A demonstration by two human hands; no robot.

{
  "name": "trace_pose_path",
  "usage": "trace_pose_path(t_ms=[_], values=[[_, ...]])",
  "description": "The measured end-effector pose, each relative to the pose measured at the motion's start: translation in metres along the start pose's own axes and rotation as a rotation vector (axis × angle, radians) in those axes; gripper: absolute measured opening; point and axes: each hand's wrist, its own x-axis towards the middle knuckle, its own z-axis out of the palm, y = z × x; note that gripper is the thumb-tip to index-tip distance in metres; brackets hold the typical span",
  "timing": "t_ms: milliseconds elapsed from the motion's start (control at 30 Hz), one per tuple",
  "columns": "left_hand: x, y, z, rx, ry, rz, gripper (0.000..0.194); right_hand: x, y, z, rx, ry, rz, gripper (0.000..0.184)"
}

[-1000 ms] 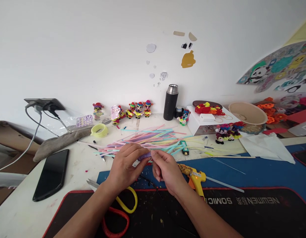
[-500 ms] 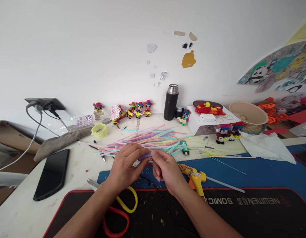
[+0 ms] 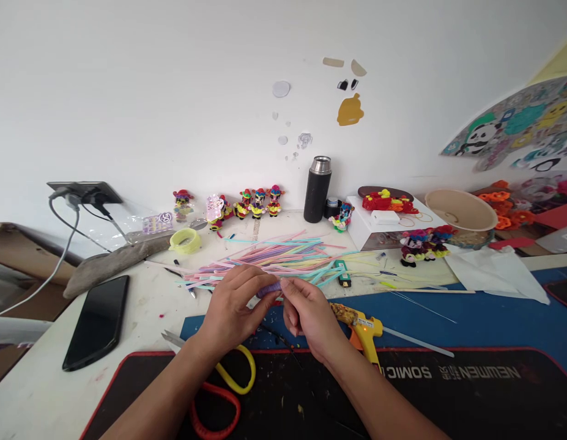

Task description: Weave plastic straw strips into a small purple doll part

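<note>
A purple coil, seemingly of fuzzy pipe cleaner [image 3: 268, 289], is pinched between both hands over the front of the table. My left hand [image 3: 237, 299] is closed round its left part, thumb below and fingers above. At its right end, the thumb and forefinger of my right hand [image 3: 306, 305] are closed on it. My fingers hide much of the coil. Behind the hands lies a loose pile of pastel pipe cleaners [image 3: 283, 252]. A yellow glue gun [image 3: 368, 335] rests just right of my right hand. Scissors [image 3: 246, 373] with red and yellow handles lie partly under my left forearm.
A black phone [image 3: 96, 322] and yellow tape roll [image 3: 185, 241] lie to the left. Several small figures [image 3: 259, 203] stand along the wall near a black thermos [image 3: 317, 189]. A green-cased item [image 3: 342, 272] borders the pile. A black mat [image 3: 448, 391] covers the front edge.
</note>
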Motion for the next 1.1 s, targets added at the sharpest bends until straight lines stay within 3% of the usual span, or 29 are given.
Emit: trace_pose_path(t_ms=[1100], values=[[-0.0003, 0.0001, -0.0001, -0.002, -0.006, -0.009, 0.015, 0.0002, -0.0013, 0.0000, -0.024, -0.001, 0.000, 0.054]])
